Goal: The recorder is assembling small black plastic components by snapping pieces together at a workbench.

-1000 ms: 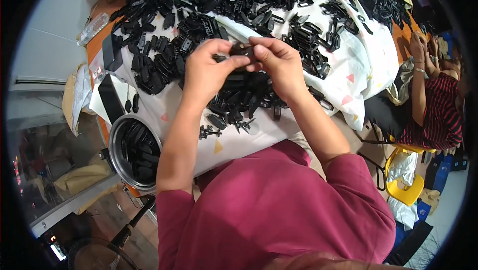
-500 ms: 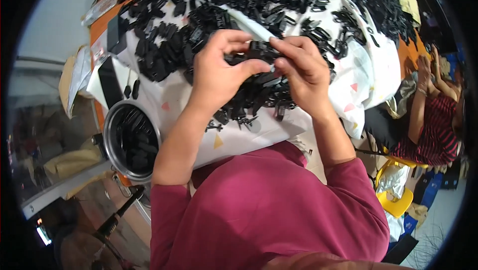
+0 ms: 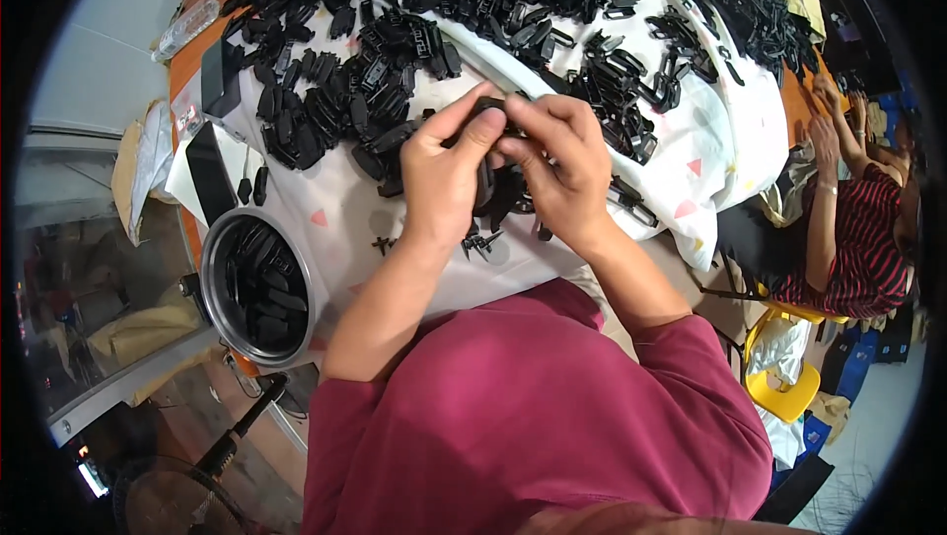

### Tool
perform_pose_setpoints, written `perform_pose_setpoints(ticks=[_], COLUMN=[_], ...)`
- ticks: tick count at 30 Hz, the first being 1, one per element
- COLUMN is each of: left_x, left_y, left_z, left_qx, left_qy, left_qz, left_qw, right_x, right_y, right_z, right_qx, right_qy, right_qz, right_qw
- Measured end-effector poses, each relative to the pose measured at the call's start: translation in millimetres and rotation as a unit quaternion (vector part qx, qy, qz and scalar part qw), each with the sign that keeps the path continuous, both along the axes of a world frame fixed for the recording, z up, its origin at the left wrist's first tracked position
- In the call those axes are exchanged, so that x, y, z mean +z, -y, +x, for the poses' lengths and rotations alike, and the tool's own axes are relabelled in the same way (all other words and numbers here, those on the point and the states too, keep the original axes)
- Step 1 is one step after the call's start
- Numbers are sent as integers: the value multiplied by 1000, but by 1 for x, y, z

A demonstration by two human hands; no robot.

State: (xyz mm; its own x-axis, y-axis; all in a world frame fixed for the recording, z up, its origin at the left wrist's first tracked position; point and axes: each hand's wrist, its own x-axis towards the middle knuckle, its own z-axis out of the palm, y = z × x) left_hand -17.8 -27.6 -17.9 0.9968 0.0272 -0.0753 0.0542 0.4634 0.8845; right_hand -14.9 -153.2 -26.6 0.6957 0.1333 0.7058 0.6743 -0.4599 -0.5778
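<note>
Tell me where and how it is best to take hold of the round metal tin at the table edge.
Probably by the rim of the tin, from above, fingers on opposite sides of the wall. It stands upright and open, with black parts inside, so lifting it level would keep them in. Its side toward the person's left overhangs the table edge and looks free; the cloth touches the other side.

The left hand [image 3: 444, 175] and right hand [image 3: 557, 165] cover most of the black plastic piece [image 3: 490, 106] pinched between them; its shape cannot be told.
</note>
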Motion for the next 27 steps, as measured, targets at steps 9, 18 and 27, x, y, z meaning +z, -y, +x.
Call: perform_pose_setpoints(ticks=[9, 18, 27], left_x=[-10, -21, -9], left_y=[-48, -58, -15], left_z=[34, 79, 89], left_qx=[-9, 0, -284], left_qy=[-49, 35, 79], left_qz=[-115, 364, 772], left_qw=[992, 931, 563], right_x=[19, -43, -40], right_y=[28, 65, 67], right_z=[74, 177, 149], right_qx=[20, -48, -90], right_qy=[-320, -245, -254], right_qz=[-149, -402, -428], right_qw=[935, 881, 863])
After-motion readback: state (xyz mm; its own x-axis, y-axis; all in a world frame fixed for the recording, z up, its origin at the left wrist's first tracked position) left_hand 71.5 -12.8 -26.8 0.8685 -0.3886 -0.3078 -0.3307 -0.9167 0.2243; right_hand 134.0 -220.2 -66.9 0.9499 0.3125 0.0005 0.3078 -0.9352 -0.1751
